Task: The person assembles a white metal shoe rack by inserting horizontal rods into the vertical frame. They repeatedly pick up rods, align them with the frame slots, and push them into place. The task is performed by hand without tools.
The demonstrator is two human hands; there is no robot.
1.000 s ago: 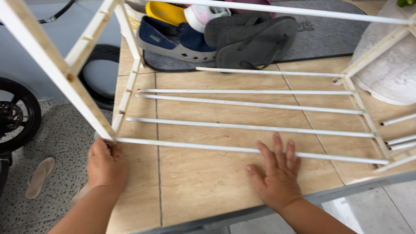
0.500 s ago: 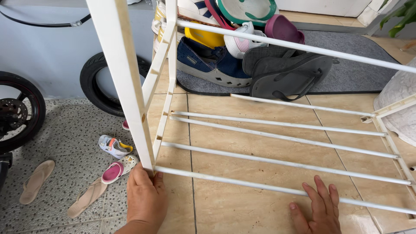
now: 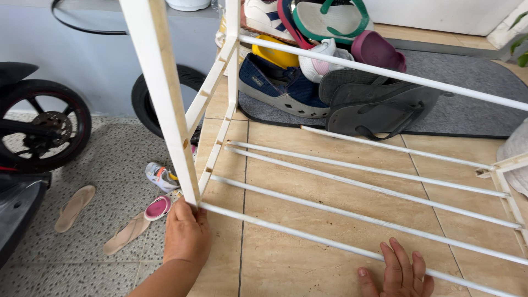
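Observation:
A white shoe rack [image 3: 165, 104] with long thin rods [image 3: 352, 214] stands on beige floor tiles. My left hand [image 3: 186, 236] grips the bottom corner of its left upright post. Lower right, my right hand [image 3: 399, 272] lies flat with fingers apart, resting on the nearest rod and the tile. Nothing sits on the rods.
A pile of shoes and grey flip-flops [image 3: 379, 104] lies on a grey mat [image 3: 467, 110] behind the rack. Small sandals [image 3: 159, 206] lie on the lower speckled floor at left. A motorcycle wheel [image 3: 41, 124] and a spare tyre [image 3: 148, 104] stand by the wall.
The view has shifted left and down. The rack's left post now stands more upright. My right hand has slid toward the bottom edge; my left hand keeps its hold on the corner.

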